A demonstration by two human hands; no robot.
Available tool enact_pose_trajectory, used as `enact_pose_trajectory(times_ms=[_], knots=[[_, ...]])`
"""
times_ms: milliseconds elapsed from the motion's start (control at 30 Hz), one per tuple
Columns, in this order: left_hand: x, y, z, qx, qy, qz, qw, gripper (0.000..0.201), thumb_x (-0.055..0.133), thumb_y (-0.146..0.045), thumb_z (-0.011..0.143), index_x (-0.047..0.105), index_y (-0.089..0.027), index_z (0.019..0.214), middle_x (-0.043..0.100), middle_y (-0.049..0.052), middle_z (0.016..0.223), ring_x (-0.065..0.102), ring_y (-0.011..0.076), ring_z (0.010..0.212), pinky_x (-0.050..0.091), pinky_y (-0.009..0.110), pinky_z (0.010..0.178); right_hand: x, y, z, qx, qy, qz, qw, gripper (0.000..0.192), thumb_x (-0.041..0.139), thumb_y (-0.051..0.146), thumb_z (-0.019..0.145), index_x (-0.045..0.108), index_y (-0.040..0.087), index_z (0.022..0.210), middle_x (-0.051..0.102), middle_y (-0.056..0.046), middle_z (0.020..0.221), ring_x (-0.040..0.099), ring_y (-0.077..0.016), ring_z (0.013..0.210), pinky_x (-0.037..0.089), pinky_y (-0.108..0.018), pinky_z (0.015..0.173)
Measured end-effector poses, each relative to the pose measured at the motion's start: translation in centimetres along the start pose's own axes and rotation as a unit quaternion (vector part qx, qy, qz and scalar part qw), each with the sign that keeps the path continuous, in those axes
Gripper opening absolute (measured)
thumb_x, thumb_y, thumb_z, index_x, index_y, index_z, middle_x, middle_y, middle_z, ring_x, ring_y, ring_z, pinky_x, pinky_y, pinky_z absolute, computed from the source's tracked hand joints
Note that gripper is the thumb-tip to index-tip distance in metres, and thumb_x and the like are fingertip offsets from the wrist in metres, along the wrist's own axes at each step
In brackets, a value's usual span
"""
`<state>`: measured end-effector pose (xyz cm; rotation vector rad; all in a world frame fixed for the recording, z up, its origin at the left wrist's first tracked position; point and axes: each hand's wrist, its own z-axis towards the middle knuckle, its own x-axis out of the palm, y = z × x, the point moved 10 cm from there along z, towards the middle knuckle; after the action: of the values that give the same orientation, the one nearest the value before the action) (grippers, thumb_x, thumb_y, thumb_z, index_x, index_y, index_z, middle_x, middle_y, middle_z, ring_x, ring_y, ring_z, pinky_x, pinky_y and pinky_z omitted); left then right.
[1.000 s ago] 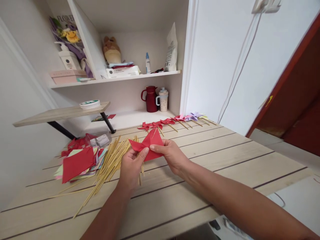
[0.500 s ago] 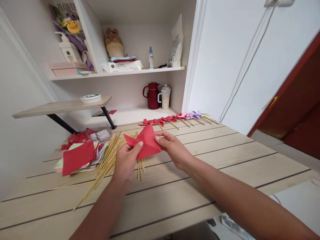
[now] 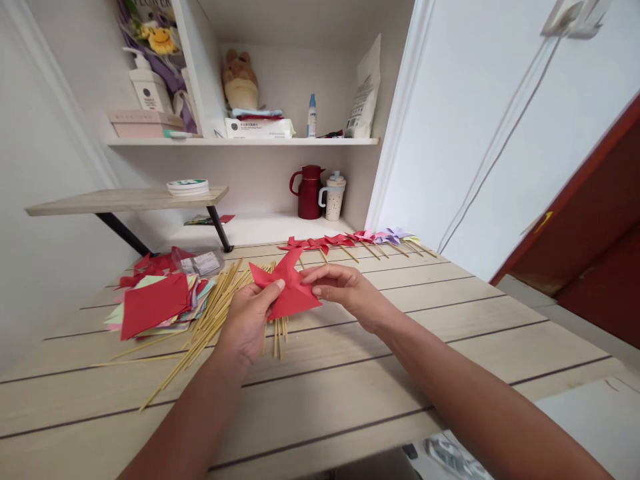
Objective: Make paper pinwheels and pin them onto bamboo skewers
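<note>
A red paper pinwheel [image 3: 293, 304], partly folded, is held above the table. My left hand [image 3: 249, 319] grips it from the left, with the thumb pressed on its middle and the other fingers hidden behind the paper. At the right edge of the paper is my right hand [image 3: 345, 292], its thumb and forefinger a little apart; whether the fingertips touch the sheet is hard to tell. Beneath and behind the paper lie thin wooden sticks [image 3: 210, 327].
To the left is a pile of coloured paper squares [image 3: 153, 303] beside a clear plastic box [image 3: 203, 263]. A row of pinwheels on sticks [image 3: 345, 240] runs along the back edge. Further back stand a dark red jug [image 3: 310, 193], a cup [image 3: 334, 198] and a small raised shelf [image 3: 120, 199].
A blade of the red paper has been folded in towards the middle under my left thumb. My right fingers have come off that corner and loosened. The view has shifted slightly.
</note>
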<state>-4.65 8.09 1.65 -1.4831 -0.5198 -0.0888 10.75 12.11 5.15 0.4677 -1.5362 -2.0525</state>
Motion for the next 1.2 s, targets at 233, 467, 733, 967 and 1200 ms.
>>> enact_pose_trajectory(times_ms=[233, 467, 733, 967, 1200], knots=[[0.0, -0.1, -0.1, 0.000, -0.004, -0.010, 1.000, 0.032, 0.088, -0.032, 0.065, 0.075, -0.013, 0.087, 0.079, 0.011, 0.088, 0.074, 0.0221, 0.081, 0.058, 0.036, 0.084, 0.5, -0.1, -0.2, -0.012, 0.051, -0.029, 0.998, 0.025, 0.078, 0.025, 0.078, 0.082, 0.032, 0.101, 0.053, -0.002, 0.145, 0.060, -0.0214, 0.114, 0.054, -0.035, 0.088], [-0.1, -0.1, -0.1, 0.002, -0.012, -0.016, 1.000, 0.034, 0.089, -0.032, 0.063, 0.075, -0.012, 0.086, 0.079, 0.010, 0.087, 0.072, 0.0201, 0.081, 0.057, 0.033, 0.083, 0.5, 0.6, -0.3, -0.026, 0.039, -0.055, 0.997, 0.014, 0.084, 0.030, 0.077, 0.082, 0.032, 0.090, 0.042, -0.003, 0.152, 0.042, -0.0292, 0.141, 0.055, -0.037, 0.087], [-0.1, 0.2, 0.0, 0.014, -0.005, 0.022, 1.000, 0.034, 0.089, -0.036, 0.065, 0.076, -0.014, 0.087, 0.078, 0.009, 0.083, 0.072, 0.0204, 0.079, 0.055, 0.033, 0.080, 0.8, 0.3, 0.0, -0.024, 0.010, -0.050, 0.998, 0.016, 0.088, 0.038, 0.071, 0.079, 0.025, 0.073, 0.057, -0.005, 0.126, 0.058, -0.0244, 0.116, 0.049, -0.041, 0.099], [-0.4, 0.3, 0.1, 0.010, -0.018, 0.016, 1.000, 0.034, 0.088, -0.035, 0.065, 0.076, -0.014, 0.088, 0.079, 0.010, 0.089, 0.074, 0.0227, 0.084, 0.057, 0.036, 0.084, 0.0, 0.5, 0.0, -0.025, -0.036, -0.043, 0.998, 0.016, 0.083, 0.040, 0.076, 0.079, 0.025, 0.076, 0.061, -0.006, 0.122, 0.058, -0.0243, 0.117, 0.050, -0.037, 0.092], [-0.2, -0.2, -0.2, 0.000, -0.021, -0.010, 1.000, 0.035, 0.090, -0.033, 0.063, 0.076, -0.012, 0.087, 0.080, 0.012, 0.092, 0.073, 0.0220, 0.084, 0.058, 0.035, 0.084, -0.7, 1.4, 0.0, -0.064, -0.014, -0.099, 0.993, 0.010, 0.081, 0.035, 0.080, 0.081, 0.031, 0.090, 0.050, -0.006, 0.139, 0.043, -0.0285, 0.138, 0.055, -0.037, 0.086]])
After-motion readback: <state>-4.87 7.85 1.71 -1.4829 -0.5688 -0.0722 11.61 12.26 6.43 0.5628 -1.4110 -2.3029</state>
